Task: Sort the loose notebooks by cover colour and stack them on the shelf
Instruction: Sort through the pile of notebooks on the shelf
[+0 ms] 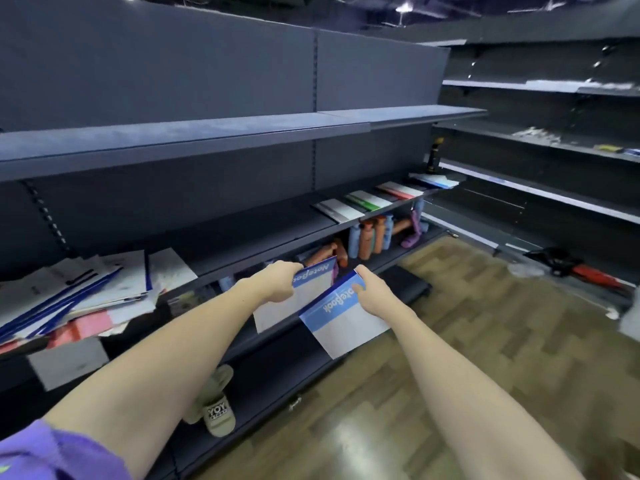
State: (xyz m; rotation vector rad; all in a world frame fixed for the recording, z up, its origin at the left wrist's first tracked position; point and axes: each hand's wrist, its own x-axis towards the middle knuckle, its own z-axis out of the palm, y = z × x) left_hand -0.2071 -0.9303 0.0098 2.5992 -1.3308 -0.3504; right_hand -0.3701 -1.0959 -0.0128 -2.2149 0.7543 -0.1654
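My left hand grips the top edge of a blue-and-white notebook, which hangs in front of the shelf edge. My right hand holds a second blue-and-white notebook by its top, tilted and partly overlapping the first. A messy pile of loose notebooks with blue, red and white covers lies on the middle shelf at the left. Further right on that shelf lie sorted stacks: a grey one, a green one, a red one and a blue one.
Orange, blue and purple bottles stand and lie on the lower shelf. My sandalled foot is near the bottom shelf. A wooden floor spreads to the right, with red and black objects by the far shelving.
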